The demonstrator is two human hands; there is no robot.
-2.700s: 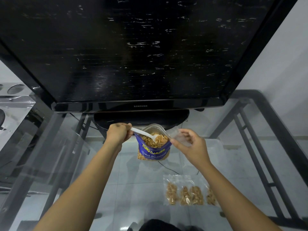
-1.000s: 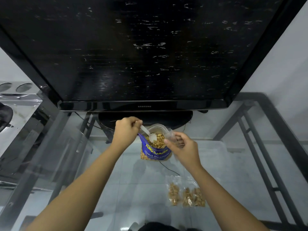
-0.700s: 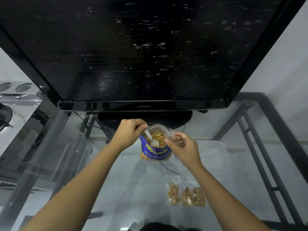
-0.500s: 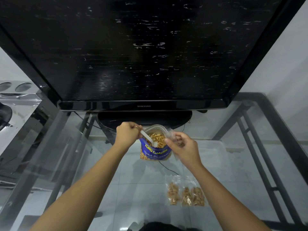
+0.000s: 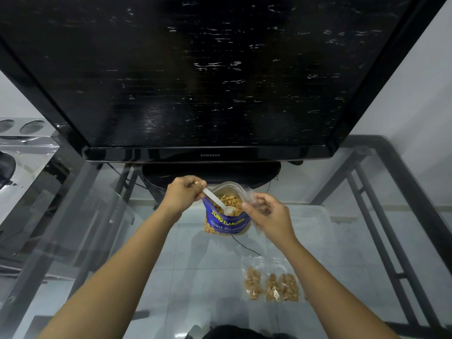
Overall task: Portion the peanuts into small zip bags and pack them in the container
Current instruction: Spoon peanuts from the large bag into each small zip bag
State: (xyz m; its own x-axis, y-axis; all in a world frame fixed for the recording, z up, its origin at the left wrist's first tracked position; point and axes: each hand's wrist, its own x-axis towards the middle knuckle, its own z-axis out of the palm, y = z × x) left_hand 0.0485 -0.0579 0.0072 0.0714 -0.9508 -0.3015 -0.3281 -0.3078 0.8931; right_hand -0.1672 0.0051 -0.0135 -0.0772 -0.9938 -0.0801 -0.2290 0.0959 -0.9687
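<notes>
A blue peanut bag [image 5: 226, 222] stands open on the glass table, full of peanuts. My left hand [image 5: 184, 193] grips a white plastic spoon [image 5: 218, 204] whose bowl rests in the peanuts near the bag's right rim. My right hand [image 5: 267, 216] pinches a small clear zip bag [image 5: 252, 195] just right of the peanut bag's mouth. Three small filled zip bags [image 5: 271, 285] lie on the glass near me, to the right. A clear plastic container [image 5: 315, 223] sits to the right of my right hand.
A large black television [image 5: 208, 74] on a dark stand [image 5: 210, 172] looms right behind the peanut bag. The glass table [image 5: 122, 241] has dark metal frame bars [image 5: 381, 228] on the right. A shiny metal surface [image 5: 22, 152] lies at far left.
The spoon's bowl has moved rightward across the peanuts toward the small zip bag. My right hand has kept its hold on the zip bag beside the peanut bag's mouth.
</notes>
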